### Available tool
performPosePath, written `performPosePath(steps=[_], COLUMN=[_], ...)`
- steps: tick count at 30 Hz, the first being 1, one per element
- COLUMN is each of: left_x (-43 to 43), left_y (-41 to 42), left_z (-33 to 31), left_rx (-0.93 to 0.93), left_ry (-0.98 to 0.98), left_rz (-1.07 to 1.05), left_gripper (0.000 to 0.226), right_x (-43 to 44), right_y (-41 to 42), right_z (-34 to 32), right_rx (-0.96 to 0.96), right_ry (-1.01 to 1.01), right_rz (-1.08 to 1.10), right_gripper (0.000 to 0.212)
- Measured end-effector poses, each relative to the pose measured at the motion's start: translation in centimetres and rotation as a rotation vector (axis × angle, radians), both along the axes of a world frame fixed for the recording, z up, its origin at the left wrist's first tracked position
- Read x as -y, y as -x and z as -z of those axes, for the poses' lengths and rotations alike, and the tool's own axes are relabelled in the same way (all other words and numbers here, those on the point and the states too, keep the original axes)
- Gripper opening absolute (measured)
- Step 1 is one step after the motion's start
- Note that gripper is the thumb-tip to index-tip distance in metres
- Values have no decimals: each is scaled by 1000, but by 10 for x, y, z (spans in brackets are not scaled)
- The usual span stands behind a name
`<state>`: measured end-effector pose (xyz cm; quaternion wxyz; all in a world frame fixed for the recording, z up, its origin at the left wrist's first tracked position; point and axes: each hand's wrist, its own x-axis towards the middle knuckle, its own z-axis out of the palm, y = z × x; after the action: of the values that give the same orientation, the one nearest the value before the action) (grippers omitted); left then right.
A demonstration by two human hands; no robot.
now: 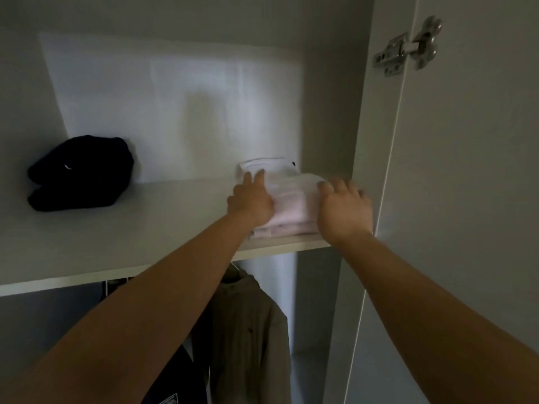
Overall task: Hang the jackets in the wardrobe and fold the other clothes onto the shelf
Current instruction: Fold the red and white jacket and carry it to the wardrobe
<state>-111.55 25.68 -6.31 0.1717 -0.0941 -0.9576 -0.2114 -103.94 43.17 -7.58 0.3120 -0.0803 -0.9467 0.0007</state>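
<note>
Shelf [151,225] already carries a black bundle [81,173] left; left hand [252,201] and right hand [345,209], fingers flat, settle the pale folded pile [294,205]; jacket [248,316] hangs below.

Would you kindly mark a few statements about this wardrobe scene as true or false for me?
1. The left hand and right hand both touch the pale stack. True.
2. The black garment lies on top of the pale stack. False: it lies at the left of the shelf, apart from the stack.
3. A beige jacket hangs below the shelf. True.
4. The door is closed. False: it stands open, with its hinge in view.
</note>
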Motion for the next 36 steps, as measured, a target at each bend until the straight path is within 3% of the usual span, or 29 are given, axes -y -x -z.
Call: performPosePath(steps=[2, 4, 9, 13, 17, 20, 23, 25, 27, 30, 36], left_x=[-5, -6, -8, -8, -6, -11, -23, -38, -60, -98, -167], left_y=[8, 14, 30, 36, 21, -9, -56, -95, -134, -193, -329], left_z=[10, 16, 21, 27, 22, 16, 17, 19, 26, 37, 50], left_rx=[13, 43, 64, 35, 3, -195, -370, -378, -367, -336, -93], left_ry=[116, 137, 116, 102, 111, 68, -250, -405, -509, -613, -655], left_rz=[204, 301, 301, 306, 245, 200, 392, 545, 734, 1012, 1458], left_gripper=[48, 38, 49, 39, 40, 40, 30, 19, 8, 9, 11], right_x=[4, -2, -20, -19, -14, -10, -6, -7, -11, -13, -18], right_y=[11, 26, 50, 48, 30, -5, -56, -102, -157, -241, -402], right_z=[5, 12, 24, 31, 16, 6, 4, 8, 17, 35, 55], right_rx=[129, 217, 320, 295, 229, 79, -166, -280, -350, -450, -620], right_ry=[-2, -48, 81, 81, 256, 403, 576, 698, 795, 833, 811], right_rz=[-52, -45, -96, -113, -130, -134, -78, -24, 71, 302, 811], right_gripper=[35, 36, 50, 53, 45, 41, 30, 22, 27, 41, 54])
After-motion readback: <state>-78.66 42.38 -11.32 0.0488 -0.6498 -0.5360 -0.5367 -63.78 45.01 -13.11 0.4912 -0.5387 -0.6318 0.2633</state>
